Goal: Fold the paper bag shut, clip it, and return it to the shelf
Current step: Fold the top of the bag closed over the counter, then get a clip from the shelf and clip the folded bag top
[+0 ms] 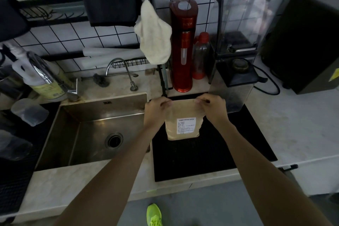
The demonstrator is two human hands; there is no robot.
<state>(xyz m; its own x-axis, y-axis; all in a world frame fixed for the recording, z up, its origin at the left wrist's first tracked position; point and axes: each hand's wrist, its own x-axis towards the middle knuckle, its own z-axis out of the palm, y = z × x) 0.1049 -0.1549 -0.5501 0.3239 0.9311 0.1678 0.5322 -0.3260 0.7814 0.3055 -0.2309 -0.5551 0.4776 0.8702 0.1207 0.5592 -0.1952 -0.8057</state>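
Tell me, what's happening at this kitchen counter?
A person stands at the counter holding a brown paper bag upright over a black mat, just right of the steel sink. The left hand and right hand each pinch a top corner of the bag, apparently working its top edge closed. A white label faces the camera. No clip is visible on the bag, so it is not yet clipped or back on a shelf.
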